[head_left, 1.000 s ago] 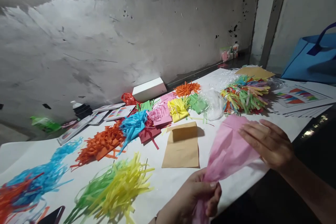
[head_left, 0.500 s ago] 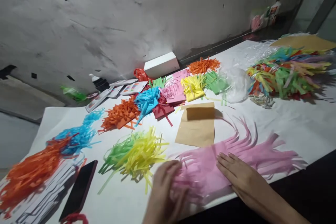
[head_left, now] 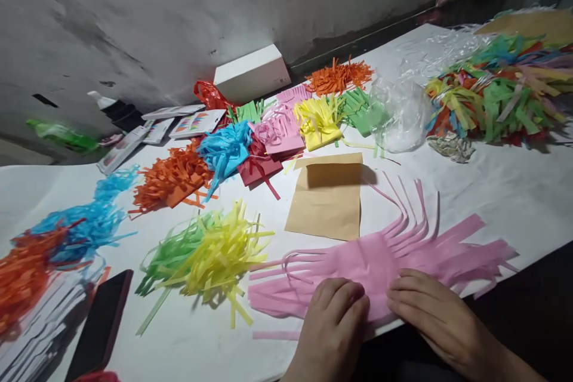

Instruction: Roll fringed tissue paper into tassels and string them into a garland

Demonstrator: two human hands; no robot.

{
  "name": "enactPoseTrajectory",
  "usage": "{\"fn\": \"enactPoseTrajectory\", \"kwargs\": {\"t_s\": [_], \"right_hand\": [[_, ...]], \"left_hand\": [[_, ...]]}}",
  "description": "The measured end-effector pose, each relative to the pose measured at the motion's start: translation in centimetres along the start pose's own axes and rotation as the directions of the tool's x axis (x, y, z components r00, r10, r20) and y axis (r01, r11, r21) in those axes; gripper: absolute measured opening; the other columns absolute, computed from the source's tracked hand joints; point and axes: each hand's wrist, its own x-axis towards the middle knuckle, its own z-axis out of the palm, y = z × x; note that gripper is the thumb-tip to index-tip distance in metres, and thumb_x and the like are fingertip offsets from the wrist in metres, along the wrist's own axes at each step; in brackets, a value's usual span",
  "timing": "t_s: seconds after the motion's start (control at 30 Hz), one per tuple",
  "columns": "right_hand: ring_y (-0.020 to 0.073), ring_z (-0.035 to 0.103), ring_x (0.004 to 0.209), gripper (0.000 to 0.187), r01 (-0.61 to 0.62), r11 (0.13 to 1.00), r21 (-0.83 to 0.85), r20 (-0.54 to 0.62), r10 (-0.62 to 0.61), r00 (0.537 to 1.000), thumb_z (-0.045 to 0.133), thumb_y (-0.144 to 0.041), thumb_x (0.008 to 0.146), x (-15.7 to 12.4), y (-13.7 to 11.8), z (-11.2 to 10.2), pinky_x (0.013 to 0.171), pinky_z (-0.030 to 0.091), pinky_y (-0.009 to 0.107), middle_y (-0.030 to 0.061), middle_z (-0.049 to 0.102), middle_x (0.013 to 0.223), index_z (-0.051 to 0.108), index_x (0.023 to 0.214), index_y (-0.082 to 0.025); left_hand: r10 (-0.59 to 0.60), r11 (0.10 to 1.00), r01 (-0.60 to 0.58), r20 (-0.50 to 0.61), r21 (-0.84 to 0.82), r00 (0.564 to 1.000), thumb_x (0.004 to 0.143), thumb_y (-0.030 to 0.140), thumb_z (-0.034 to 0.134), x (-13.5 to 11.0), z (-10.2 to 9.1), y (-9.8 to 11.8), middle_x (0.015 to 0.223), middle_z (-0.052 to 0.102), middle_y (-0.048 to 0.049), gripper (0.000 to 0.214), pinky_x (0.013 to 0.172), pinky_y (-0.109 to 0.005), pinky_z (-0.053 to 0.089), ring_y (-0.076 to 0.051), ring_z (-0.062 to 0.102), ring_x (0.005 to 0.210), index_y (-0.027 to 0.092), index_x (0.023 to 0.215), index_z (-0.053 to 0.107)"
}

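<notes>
A pink fringed tissue paper (head_left: 364, 253) lies spread on the white-covered table, uncut in the middle, with strips fanning out to both sides. My left hand (head_left: 333, 325) bends its fingers closed over the near edge of that middle part. On the right, my right hand (head_left: 441, 310) rests stretched fingers on the same paper, its thumb hidden. A brown paper envelope (head_left: 329, 209) with its flap raised lies just beyond. Left of my hands sits a loose pile of yellow strips (head_left: 219, 256) and green strips (head_left: 179, 248).
Folded fringed bundles in yellow (head_left: 320, 122), blue (head_left: 228, 152) and orange (head_left: 172, 176) sit farther back near a white box (head_left: 253, 74). A black phone (head_left: 101, 325) lies at the left. A clear plastic bag (head_left: 400, 113) and a multicoloured tassel heap (head_left: 496, 95) occupy the right.
The pink paper's left strips, bunched under my left hand before, now lie spread out. My left hand has moved right, close to my right hand. The view has shifted.
</notes>
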Motion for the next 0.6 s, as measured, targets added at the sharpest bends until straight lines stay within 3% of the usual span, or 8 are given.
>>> {"fn": "enactPoseTrajectory", "kwargs": {"t_s": [0.17,0.33,0.4,0.6], "right_hand": [[0.0147,0.065,0.098,0.030,-0.241,0.959,0.151,0.040,0.238,0.970,0.048,0.002,0.094,1.7,-0.6,-0.1,0.095,0.053,0.026,0.0033,0.068,0.094,0.062,0.111,-0.019],[0.0171,0.062,0.091,0.012,-0.466,0.868,0.174,0.346,0.389,0.854,0.061,-0.014,0.096,2.0,-0.2,-1.1,0.077,0.053,0.029,0.0009,0.063,0.095,0.060,0.102,-0.025],[0.0184,0.059,0.090,0.010,-0.442,0.886,0.141,0.371,0.367,0.853,0.062,-0.018,0.097,2.0,-0.1,-1.5,0.078,0.050,0.033,0.0006,0.063,0.094,0.060,0.102,-0.025],[0.0190,0.054,0.090,0.017,-0.322,0.944,0.074,0.291,0.289,0.912,0.049,-0.007,0.100,2.3,-0.4,-1.5,0.085,0.041,0.038,0.0018,0.061,0.091,0.059,0.101,-0.021]], "left_hand": [[-0.072,0.997,0.072,0.051,-0.003,0.996,0.097,0.027,0.059,0.0,-0.6,0.5,0.105,0.074,-0.0132,0.019,0.083,-0.044,0.058,-0.028,0.065,0.097,0.014,0.110,0.064],[-0.153,0.986,0.159,0.087,-0.058,0.984,0.094,0.010,0.055,-0.3,-1.1,0.7,0.110,0.073,-0.0109,0.022,0.087,-0.044,0.058,-0.027,0.064,0.102,0.018,0.112,0.065],[-0.173,0.981,0.182,0.118,-0.072,0.978,0.092,0.010,0.056,-0.2,-1.2,0.8,0.112,0.073,-0.0113,0.023,0.088,-0.044,0.059,-0.027,0.063,0.105,0.018,0.112,0.065],[-0.165,0.983,0.173,0.114,-0.060,0.980,0.091,0.005,0.053,0.1,-0.9,0.7,0.111,0.073,-0.0116,0.026,0.086,-0.043,0.060,-0.027,0.064,0.104,0.017,0.111,0.065]]}}
